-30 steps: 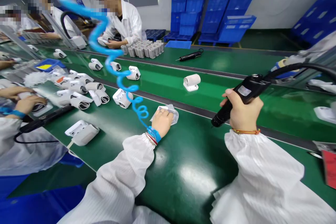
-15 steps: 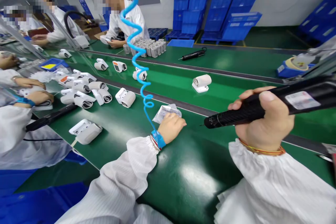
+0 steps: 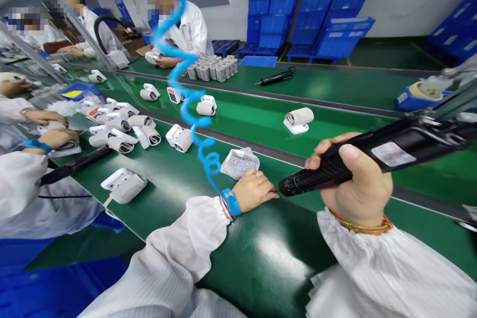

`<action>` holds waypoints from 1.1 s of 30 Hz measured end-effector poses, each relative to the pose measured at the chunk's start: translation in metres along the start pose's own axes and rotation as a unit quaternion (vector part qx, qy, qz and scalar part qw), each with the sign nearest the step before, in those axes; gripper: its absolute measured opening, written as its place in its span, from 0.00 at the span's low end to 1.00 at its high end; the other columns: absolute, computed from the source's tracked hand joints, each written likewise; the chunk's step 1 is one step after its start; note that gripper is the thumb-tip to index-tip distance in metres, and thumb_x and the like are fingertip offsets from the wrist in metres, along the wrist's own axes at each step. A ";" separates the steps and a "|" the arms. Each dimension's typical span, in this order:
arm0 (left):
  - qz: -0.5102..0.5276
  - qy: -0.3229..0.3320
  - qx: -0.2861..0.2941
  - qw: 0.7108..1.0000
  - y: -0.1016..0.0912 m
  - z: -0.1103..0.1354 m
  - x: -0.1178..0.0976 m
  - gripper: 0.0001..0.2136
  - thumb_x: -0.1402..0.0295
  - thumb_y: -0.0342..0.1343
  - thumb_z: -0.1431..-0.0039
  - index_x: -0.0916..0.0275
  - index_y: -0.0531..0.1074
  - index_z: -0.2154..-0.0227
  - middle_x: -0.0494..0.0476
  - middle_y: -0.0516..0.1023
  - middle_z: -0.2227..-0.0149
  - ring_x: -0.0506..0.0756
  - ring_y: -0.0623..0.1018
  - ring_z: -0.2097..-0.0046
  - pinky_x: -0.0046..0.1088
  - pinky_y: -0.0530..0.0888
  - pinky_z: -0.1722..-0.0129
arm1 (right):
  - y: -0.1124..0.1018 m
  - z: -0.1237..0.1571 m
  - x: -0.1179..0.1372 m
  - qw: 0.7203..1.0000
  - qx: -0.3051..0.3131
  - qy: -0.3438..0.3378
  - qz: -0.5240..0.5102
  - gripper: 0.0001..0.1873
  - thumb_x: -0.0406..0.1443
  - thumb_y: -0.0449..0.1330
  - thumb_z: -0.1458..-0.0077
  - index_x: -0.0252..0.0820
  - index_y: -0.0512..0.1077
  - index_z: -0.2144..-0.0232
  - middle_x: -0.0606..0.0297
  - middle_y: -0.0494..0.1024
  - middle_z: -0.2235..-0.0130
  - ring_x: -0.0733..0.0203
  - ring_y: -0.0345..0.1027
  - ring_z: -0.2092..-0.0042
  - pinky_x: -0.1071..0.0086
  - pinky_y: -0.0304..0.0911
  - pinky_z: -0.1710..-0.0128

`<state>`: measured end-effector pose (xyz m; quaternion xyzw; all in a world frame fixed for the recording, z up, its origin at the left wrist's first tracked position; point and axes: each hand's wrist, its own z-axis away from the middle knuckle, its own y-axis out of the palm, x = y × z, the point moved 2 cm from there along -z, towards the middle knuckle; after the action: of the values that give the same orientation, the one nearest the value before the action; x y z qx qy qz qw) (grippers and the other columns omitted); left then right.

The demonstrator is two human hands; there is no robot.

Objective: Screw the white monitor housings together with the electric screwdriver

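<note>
My right hand (image 3: 359, 176) is wrapped around a black electric screwdriver (image 3: 335, 169), its tip pointing left. My left hand (image 3: 254, 191) has its fingers pinched together right at the screwdriver's tip; whatever lies between them is too small to make out. Just behind those fingers a clear plastic bag of tiny metal parts, apparently screws (image 3: 240, 163), lies open on the green table. A blue wrist strap (image 3: 231, 202) on my left wrist joins a coiled blue cord (image 3: 194, 119). Farther left lies a white wrist blood pressure monitor (image 3: 128, 188) with a rolled grey cuff.
A green conveyor belt (image 3: 253, 119) beyond the table carries several monitors, one monitor (image 3: 298, 120) near its middle. More monitors are heaped at left, beside a co-worker's hands (image 3: 61, 139) and another black screwdriver (image 3: 76, 164). Across the belt a person (image 3: 186, 30) works behind rows of grey cuffs.
My right hand has brought the screwdriver left and slightly down, to my left fingertips. My left hand has moved right, off the bag. The monitors on the belt have shifted right.
</note>
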<state>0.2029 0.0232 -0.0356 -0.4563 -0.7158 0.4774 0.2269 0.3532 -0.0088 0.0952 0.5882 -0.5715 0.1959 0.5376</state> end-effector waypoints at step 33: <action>-0.157 -0.453 -0.309 0.821 -0.072 0.053 0.128 0.42 0.48 0.63 0.51 0.68 0.57 0.39 0.77 0.51 0.35 0.73 0.47 0.33 0.54 0.47 0.37 | 0.001 -0.005 0.016 0.998 -0.067 -0.016 -0.014 0.11 0.40 0.62 0.65 0.42 0.68 0.77 0.68 0.70 0.78 0.63 0.62 0.81 0.66 0.58 0.82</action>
<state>0.0700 0.1000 -0.0091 -0.1163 -0.9100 0.3418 -0.2039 0.3583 -0.0115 0.1105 0.5619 -0.5840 0.1405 0.5687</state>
